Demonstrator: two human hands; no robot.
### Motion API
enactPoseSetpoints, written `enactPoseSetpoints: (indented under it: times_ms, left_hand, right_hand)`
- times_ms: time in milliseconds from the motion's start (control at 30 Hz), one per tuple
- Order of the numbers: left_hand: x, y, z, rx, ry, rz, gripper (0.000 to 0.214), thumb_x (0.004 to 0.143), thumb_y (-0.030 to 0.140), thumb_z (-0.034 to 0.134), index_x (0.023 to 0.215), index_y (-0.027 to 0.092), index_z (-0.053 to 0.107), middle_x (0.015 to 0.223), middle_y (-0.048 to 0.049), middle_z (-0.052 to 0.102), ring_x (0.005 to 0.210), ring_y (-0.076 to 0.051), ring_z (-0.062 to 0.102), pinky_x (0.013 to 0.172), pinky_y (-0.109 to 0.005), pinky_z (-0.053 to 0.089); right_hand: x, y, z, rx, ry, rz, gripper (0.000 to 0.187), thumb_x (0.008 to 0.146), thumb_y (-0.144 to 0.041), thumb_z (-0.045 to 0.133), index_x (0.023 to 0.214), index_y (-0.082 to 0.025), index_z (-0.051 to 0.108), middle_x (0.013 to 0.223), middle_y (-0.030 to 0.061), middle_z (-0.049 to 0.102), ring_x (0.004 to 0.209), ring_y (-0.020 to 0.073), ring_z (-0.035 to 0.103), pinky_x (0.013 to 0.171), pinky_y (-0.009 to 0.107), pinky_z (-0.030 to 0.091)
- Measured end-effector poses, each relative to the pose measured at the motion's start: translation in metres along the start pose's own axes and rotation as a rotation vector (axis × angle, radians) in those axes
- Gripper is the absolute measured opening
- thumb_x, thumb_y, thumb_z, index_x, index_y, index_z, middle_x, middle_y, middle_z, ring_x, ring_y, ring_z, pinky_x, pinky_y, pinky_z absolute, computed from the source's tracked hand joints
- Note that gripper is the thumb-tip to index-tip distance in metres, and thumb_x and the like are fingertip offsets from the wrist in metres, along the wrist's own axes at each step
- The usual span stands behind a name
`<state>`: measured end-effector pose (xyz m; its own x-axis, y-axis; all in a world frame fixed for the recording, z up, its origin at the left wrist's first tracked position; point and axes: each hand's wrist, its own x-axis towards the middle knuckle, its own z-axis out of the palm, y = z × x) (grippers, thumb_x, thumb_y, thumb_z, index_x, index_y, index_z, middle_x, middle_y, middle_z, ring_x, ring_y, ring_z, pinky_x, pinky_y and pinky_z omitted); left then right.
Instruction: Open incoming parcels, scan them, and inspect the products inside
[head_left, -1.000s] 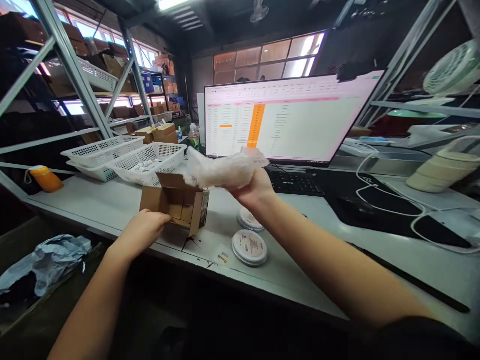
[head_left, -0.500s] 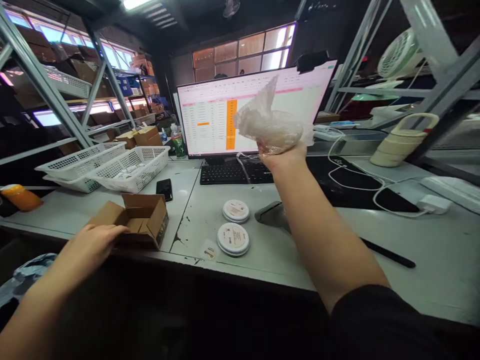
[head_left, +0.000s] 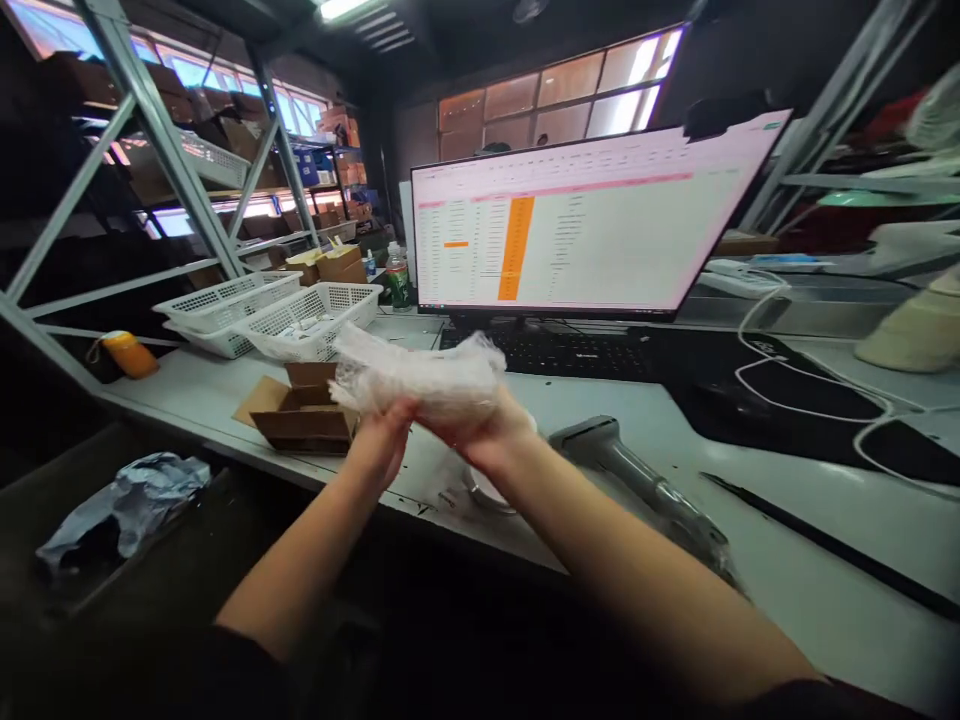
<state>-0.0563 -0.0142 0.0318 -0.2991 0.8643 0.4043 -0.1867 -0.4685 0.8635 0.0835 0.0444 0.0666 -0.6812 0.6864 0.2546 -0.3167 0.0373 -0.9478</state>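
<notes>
A bundle of clear plastic wrap [head_left: 424, 375], crumpled and whitish, is held up over the desk's front half. My left hand [head_left: 382, 440] grips its near left underside, and my right hand [head_left: 495, 430] is closed round its right end. What the wrap may contain cannot be made out. Just left of the bundle stands an open cardboard box [head_left: 304, 425] with its flaps up. A round white tin [head_left: 491, 490] lies on the desk, mostly hidden behind my right hand and wrist.
A grey handheld scanner [head_left: 645, 480] and a black stick-like tool [head_left: 825, 545] lie right of my forearm. Behind are a keyboard [head_left: 555, 352] and a monitor [head_left: 600, 240]. White baskets [head_left: 315, 320] stand at the back left. A crumpled grey plastic bag [head_left: 127, 505] is below the desk.
My right hand has brought the plastic bundle down and left from before the monitor. My left hand has left the cardboard box and taken hold of the bundle. The view has turned left.
</notes>
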Motion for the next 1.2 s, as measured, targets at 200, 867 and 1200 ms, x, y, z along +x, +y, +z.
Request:
enactPoseSetpoints:
  times_ms: [200, 867, 1200]
  left_hand:
    - [0.015, 0.003, 0.006, -0.434, 0.375, 0.026, 0.060, 0.077, 0.027, 0.082, 0.131, 0.025, 0.057, 0.131, -0.0088, 0.066, 0.125, -0.026, 0.062, 0.097, -0.039, 0.057]
    - [-0.035, -0.005, 0.006, -0.738, 0.224, -0.402, 0.047, 0.077, 0.032, 0.066, 0.120, 0.014, 0.066, 0.109, -0.0112, 0.075, 0.116, -0.032, 0.066, 0.103, -0.044, 0.052]
    - [-0.050, -0.036, 0.011, -0.966, 0.233, -0.741, 0.038, 0.098, 0.046, 0.054, 0.118, 0.017, 0.067, 0.098, -0.0075, 0.075, 0.090, -0.021, 0.072, 0.091, -0.037, 0.057]
  right_hand:
    - [-0.040, 0.010, 0.001, 0.406, -0.005, 0.483, 0.031, 0.093, -0.049, 0.058, 0.101, -0.020, 0.059, 0.055, -0.0082, 0.043, 0.040, 0.0063, 0.029, 0.038, 0.016, 0.026]
    - [-0.010, -0.010, -0.009, -0.504, 0.192, -0.156, 0.050, 0.073, -0.051, 0.079, 0.064, -0.023, 0.038, 0.059, -0.0060, 0.046, 0.053, 0.0104, 0.045, 0.050, 0.025, 0.037]
    - [0.017, -0.093, -0.038, -0.375, 0.343, -0.478, 0.044, 0.081, -0.021, 0.075, 0.063, -0.024, 0.034, 0.052, -0.0084, 0.032, 0.048, 0.0073, 0.028, 0.048, 0.026, 0.023]
